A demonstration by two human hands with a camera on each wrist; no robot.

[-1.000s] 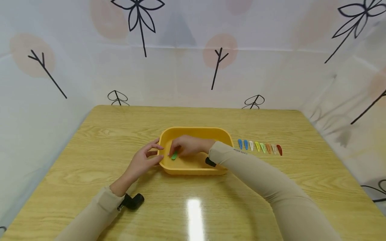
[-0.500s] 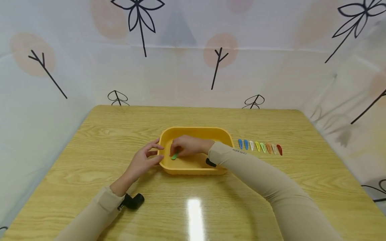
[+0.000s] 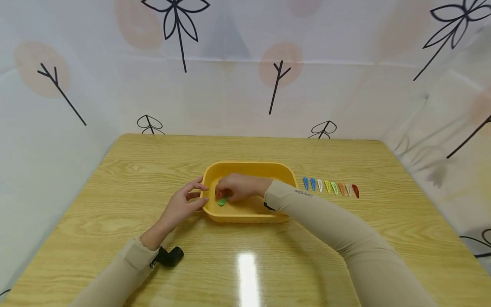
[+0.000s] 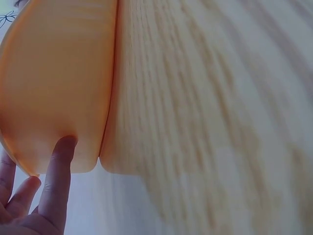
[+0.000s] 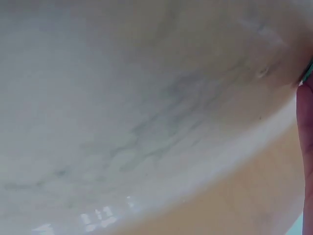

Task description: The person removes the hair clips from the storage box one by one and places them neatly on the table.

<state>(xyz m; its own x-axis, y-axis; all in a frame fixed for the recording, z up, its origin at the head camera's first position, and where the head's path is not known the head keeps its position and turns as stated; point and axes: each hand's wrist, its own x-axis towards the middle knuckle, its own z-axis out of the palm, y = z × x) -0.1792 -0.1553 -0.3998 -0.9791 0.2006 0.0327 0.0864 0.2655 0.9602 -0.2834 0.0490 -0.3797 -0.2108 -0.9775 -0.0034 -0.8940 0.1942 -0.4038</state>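
A yellow plastic tray (image 3: 251,218) sits in the middle of the wooden table. My left hand (image 3: 181,205) rests against its left end with spread fingers; the left wrist view shows one fairly straight finger (image 4: 59,181) touching the outer wall. Inside the tray, near that end, my right hand (image 3: 238,186) pinches a green snap hair clip (image 3: 222,202), whose lower end sticks out below the fingertips. Most of the clip's upper part is hidden by the fingers. Only a sliver of green clip (image 5: 307,73) appears at the right wrist view's edge, beside a finger (image 5: 305,142).
Right of the tray, several hair clips lie in a row on the table (image 3: 330,238), from a blue clip (image 3: 305,183) through white, yellow, light green and orange to a red clip (image 3: 356,191). A patterned cloth (image 3: 230,98) hangs behind the table.
My right hand has shifted very slightly and the green hair clip's angle has turned a little under its fingertips. The left hand and the tray stay put.
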